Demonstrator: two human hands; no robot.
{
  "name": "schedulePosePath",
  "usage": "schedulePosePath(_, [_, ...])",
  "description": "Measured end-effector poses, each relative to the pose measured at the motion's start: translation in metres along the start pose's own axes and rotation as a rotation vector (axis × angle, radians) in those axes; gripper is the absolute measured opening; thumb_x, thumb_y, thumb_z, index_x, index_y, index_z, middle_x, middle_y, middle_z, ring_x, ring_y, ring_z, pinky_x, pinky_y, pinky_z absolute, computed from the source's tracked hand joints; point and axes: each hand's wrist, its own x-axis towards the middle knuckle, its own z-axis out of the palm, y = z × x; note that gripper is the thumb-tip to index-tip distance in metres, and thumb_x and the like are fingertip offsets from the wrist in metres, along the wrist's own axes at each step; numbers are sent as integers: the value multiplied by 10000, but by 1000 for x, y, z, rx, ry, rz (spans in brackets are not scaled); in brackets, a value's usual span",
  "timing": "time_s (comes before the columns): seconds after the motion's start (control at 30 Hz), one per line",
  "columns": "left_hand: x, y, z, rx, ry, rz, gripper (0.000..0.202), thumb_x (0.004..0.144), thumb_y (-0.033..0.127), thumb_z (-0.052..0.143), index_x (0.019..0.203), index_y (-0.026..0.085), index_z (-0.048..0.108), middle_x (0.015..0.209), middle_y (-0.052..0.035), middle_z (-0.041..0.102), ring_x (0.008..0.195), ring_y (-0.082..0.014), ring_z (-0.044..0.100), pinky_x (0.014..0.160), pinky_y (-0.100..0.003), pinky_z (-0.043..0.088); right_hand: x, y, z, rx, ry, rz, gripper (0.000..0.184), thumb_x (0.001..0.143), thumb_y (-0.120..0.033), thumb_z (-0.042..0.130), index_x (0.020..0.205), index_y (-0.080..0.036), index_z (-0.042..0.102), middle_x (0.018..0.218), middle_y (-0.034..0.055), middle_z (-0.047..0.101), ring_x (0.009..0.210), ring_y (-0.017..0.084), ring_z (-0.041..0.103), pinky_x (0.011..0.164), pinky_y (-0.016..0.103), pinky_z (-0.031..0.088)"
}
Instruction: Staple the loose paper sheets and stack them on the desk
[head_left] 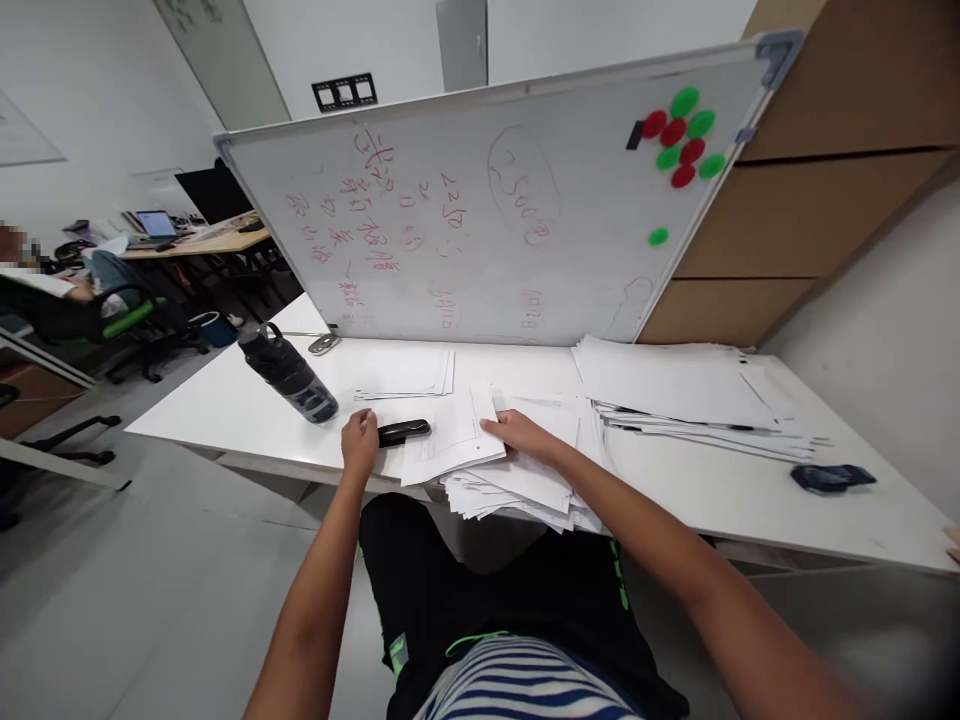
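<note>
I sit at a white table (247,415). My left hand (360,442) is curled at the near end of a black stapler (405,431) that lies flat on the table, its fingers closed against it. My right hand (523,434) rests flat on a stack of white sheets (517,480) at the table's front edge, its fingers pressing down the right side of a loose sheet (448,440) whose left edge lies beside the stapler.
A dark water bottle (289,373) lies tilted to the left. A whiteboard (480,210) with red writing and magnets leans behind. More paper piles (675,395) sit right, a dark blue object (831,477) beyond them. Another person sits at far-left desks.
</note>
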Motion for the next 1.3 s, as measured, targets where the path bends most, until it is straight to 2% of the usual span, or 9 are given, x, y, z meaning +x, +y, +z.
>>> schedulePosePath(0.17, [-1, -4, 4, 182, -75, 29, 477, 978, 499, 293, 1023, 225, 681, 1133, -109, 696, 1165, -299, 568, 993, -441, 410, 0, -24, -3, -181, 152, 19, 329, 887, -429, 560, 655, -206, 491, 581, 24, 550, 538, 167, 516, 532, 285, 382])
schedulePosePath(0.33, [-3, -5, 5, 164, -55, 42, 568, 999, 510, 198, 1018, 220, 685, 1085, -92, 718, 1121, -274, 596, 952, -408, 422, -18, -40, -36, -200, 209, -186, 363, 847, -539, 551, 752, -189, 569, 691, 21, 586, 597, 148, 493, 545, 259, 351])
schedulePosePath(0.5, [-4, -7, 4, 179, -43, 35, 587, 1000, 520, 189, 1001, 221, 694, 1077, -98, 719, 1122, -280, 597, 939, -411, 419, -19, -12, -62, -197, 530, -252, 443, 811, -626, 509, 730, -192, 547, 591, -20, 488, 571, 137, 411, 540, 260, 322])
schedulePosePath(0.77, [-4, -4, 3, 160, -32, 42, 579, 997, 523, 200, 977, 226, 697, 1069, -90, 721, 1122, -275, 596, 943, -405, 418, -24, 6, -60, -159, 553, -286, 422, 835, -604, 508, 780, -192, 581, 603, -23, 506, 578, 140, 443, 565, 261, 356])
schedulePosePath(0.9, [-5, -4, 3, 154, -38, 42, 561, 989, 530, 226, 953, 232, 700, 1036, -91, 723, 1086, -286, 604, 907, -408, 430, -43, 24, -64, -81, 565, -163, 464, 822, -640, 521, 793, -183, 597, 594, -17, 516, 543, 140, 439, 530, 266, 356])
schedulePosePath(1.0, [-4, -5, 2, 147, -43, 32, 538, 979, 536, 261, 932, 231, 702, 1011, -95, 723, 1057, -290, 612, 887, -406, 438, -60, 41, -65, -254, 609, -40, 493, 845, -634, 484, 876, -170, 646, 584, -7, 523, 542, 164, 472, 540, 283, 370])
schedulePosePath(1.07, [-4, -5, 2, 135, -36, 22, 526, 972, 544, 278, 932, 232, 699, 1015, -95, 721, 1049, -289, 614, 882, -402, 443, -71, 50, -66, -469, 695, 8, 537, 864, -624, 466, 1065, -165, 659, 656, 21, 585, 633, 204, 547, 600, 301, 398])
schedulePosePath(1.17, [-4, -7, 3, 103, -34, 9, 515, 966, 561, 289, 947, 238, 691, 1019, -88, 719, 1038, -279, 619, 878, -390, 452, -83, 63, -74, -668, 839, 97, 663, 897, -654, 392, 1341, -184, 542, 838, 71, 667, 804, 262, 614, 661, 328, 420])
schedulePosePath(1.3, [-3, -8, 3, 57, -30, -18, 474, 952, 574, 330, 1026, 249, 666, 1058, -78, 714, 1050, -272, 623, 892, -387, 463, -87, 96, -98, -753, 898, 122, 608, 956, -570, 329, 1405, -189, 480, 946, 90, 687, 868, 271, 632, 672, 335, 439])
